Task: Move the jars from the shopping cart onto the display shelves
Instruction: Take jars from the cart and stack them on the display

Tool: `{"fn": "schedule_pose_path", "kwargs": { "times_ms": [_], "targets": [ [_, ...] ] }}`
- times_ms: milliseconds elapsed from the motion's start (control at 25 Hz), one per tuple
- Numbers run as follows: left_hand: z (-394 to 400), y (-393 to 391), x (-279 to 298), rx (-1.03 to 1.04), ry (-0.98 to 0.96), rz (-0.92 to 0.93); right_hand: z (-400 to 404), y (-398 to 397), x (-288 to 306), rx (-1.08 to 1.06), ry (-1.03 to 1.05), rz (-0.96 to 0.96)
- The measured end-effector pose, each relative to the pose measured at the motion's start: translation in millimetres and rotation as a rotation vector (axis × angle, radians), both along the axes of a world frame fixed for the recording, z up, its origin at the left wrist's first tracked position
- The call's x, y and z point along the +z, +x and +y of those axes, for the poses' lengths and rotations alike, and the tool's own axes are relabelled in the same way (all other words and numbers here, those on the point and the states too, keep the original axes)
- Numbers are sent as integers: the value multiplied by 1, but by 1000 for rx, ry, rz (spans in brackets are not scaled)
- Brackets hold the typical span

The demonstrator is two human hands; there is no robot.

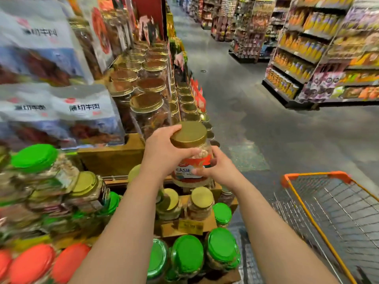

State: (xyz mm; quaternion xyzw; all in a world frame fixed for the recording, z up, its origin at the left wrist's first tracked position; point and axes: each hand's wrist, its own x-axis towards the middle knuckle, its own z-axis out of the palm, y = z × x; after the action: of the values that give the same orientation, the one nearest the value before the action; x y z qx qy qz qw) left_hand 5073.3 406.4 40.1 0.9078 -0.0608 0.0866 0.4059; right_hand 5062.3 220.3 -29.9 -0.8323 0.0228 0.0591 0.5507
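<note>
My left hand (164, 152) is covering the near side of the jar (191, 158), and my right hand (217, 167) is hiding the end of its label, so only "CASH" is showing. My forearms are blocking part of the display shelves (114, 158) and some green-lidded jars (187, 257). The shopping cart (320, 199) is running off the right and bottom edges. The stacked packs (51, 193) at the left edge are blurring.

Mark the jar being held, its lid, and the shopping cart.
jar (191, 171): head view, on its label, between both hands.
lid (189, 133): head view, centre of the gold top.
shopping cart (316, 175): head view, on its orange front rim.
</note>
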Motion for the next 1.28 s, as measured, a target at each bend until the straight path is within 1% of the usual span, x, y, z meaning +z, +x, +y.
{"fn": "schedule_pose_path", "kwargs": {
  "times_ms": [240, 400, 560, 760, 920, 1120, 1280],
  "targets": [
    [15, 7, -42, -22, 88, 130, 20, 19, -32, 70, -262, 93],
    [4, 12, -71, -21, 144, 237, 17, 26, -64, 90, -324, 153],
    [-7, 15, -95, -30, 179, 300, 10, 31, -87, 105, -382, 195],
    [-15, 17, -115, -19, 237, 300, 7, 35, -106, 100, -370, 192],
    [-20, 17, -120, -27, 304, 293, 4, 34, -120, 88, -326, 210],
    [-22, 17, -122, -30, 337, 309, -1, 29, -120, 90, -216, 240],
    [-24, 16, -123, -44, 360, 311, -1, 24, -120, 80, -172, 247]
  ]
}}
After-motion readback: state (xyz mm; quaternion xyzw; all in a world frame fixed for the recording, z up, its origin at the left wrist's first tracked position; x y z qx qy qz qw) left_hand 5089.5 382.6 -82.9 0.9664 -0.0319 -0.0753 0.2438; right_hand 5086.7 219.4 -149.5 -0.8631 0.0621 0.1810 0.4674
